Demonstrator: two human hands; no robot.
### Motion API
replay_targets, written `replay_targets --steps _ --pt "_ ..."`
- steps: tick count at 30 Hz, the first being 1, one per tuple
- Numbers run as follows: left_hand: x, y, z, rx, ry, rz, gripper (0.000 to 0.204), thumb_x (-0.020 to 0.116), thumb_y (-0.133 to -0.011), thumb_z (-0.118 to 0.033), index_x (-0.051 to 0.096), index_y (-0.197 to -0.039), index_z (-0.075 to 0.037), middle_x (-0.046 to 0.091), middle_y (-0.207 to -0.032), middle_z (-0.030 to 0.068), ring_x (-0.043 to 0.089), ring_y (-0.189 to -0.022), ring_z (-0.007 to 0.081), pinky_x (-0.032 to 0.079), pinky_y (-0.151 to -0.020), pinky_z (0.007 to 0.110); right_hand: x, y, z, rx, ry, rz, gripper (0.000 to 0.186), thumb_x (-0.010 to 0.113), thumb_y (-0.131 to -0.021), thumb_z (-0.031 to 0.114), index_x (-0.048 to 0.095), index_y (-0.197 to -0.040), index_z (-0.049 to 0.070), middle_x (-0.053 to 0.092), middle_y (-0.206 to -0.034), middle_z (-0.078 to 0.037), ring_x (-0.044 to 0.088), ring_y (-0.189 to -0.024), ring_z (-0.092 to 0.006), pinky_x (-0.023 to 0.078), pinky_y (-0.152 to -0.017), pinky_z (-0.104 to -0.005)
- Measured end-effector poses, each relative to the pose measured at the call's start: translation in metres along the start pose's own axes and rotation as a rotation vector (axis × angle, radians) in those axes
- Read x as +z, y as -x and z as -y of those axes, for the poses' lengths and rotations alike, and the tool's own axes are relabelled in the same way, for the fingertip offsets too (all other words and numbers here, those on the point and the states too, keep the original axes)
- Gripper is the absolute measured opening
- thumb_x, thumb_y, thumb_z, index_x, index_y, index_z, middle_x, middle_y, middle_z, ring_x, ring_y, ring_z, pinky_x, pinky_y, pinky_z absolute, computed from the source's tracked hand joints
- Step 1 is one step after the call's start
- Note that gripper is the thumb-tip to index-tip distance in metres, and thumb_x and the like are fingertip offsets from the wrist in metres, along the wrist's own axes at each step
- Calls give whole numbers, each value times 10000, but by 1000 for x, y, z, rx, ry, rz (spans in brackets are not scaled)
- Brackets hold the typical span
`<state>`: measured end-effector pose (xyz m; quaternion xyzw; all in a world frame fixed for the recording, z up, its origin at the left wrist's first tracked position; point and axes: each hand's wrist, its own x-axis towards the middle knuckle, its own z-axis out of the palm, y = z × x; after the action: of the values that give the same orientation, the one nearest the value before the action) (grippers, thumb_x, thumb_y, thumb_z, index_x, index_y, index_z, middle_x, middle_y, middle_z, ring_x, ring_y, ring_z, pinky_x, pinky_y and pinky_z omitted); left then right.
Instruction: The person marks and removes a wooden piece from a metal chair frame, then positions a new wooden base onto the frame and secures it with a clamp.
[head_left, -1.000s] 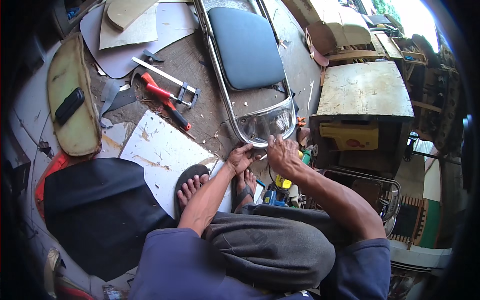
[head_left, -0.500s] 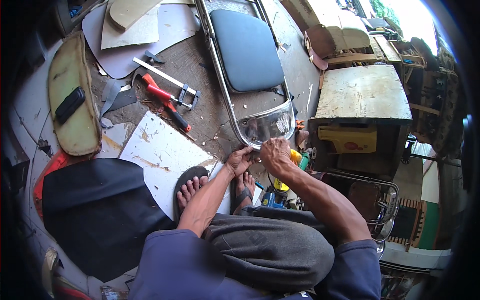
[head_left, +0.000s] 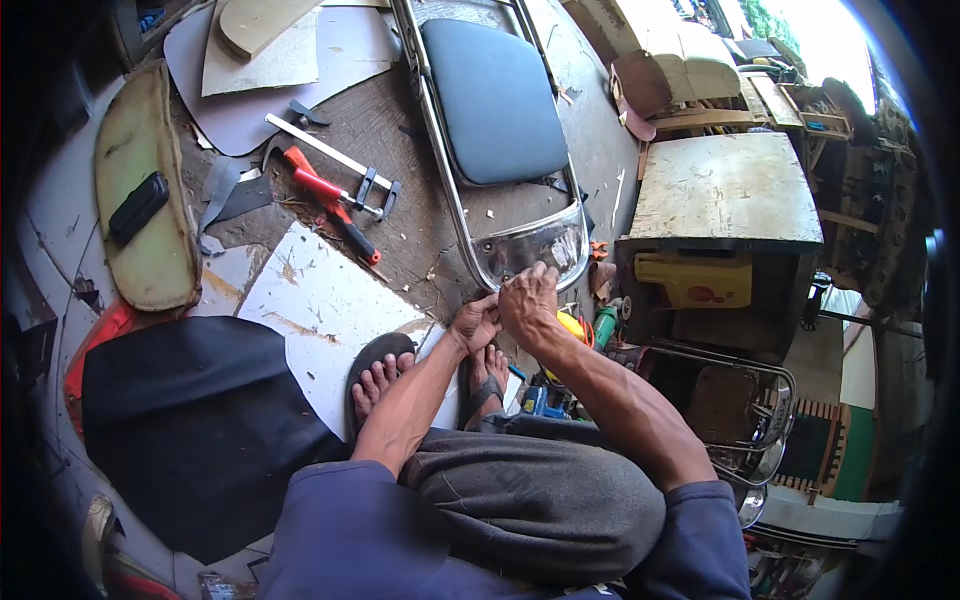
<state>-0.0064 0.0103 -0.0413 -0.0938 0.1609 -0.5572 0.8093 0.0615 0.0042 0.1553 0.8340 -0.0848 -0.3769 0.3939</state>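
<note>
A folding chair with a chrome tube frame (head_left: pixel 457 200) and a dark blue padded panel (head_left: pixel 493 103) lies on the floor, its curved end toward me. A shiny metal plate (head_left: pixel 530 250) spans that end. At the bend, my left hand (head_left: pixel 475 323) has its fingers curled together by the tube; whatever they pinch is hidden. Just right of it, my right hand (head_left: pixel 530 300) is closed in a fist over the frame's end, touching or nearly touching the left fingertips. What lies inside the fist cannot be made out.
A bar clamp (head_left: pixel 335 160) and a red-and-black handled tool (head_left: pixel 335 205) lie left of the chair. Black sheet material (head_left: pixel 200 430) and a worn pad (head_left: pixel 150 200) are further left. At right stand a metal-topped cabinet (head_left: pixel 725 185), power tools (head_left: pixel 605 322) and another chrome frame (head_left: pixel 780 400).
My right hand has shifted a little left and turned over the frame's end, its fist now closer to my left hand. My left hand and the chair have barely moved.
</note>
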Motion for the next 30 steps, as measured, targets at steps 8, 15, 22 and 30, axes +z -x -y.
replay_targets --steps 8,15,22,30 --pt "6 6 -2 9 -91 12 221 637 -965 -212 677 -1167 -130 719 -1129 16 658 -1041 160 483 -908 413 13 -13 -19 43 -549 402 375 674 -854 334 748 -1107 67 726 -1158 -135 705 -1071 -302 568 -850 -431" --pt "4 7 -13 -8 -21 92 242 626 -972 -212 663 -1184 -101 715 -1141 39 674 -1047 196 509 -937 458 22 -16 -13 197 -974 455 411 696 -849 417 766 -958 27 748 -757 -115 750 -865 -267 570 -850 -367" --pt "18 14 -11 -19 12 50 224 628 -967 -200 653 -1168 -105 693 -1195 54 628 -1143 196 458 -1007 435 32 -18 -17 58 -375 -74 220 609 -890 222 788 -975 128 749 -992 -153 737 -942 -281 581 -787 -391" --pt "4 9 -14 11 14 25 349 613 -974 -282 611 -1270 -97 657 -1241 86 590 -1200 232 429 -1061 493 33 -16 -7 32 -335 -229 210 574 -917 188 673 -1063 74 704 -1026 -105 640 -1008 -274 564 -779 -373"
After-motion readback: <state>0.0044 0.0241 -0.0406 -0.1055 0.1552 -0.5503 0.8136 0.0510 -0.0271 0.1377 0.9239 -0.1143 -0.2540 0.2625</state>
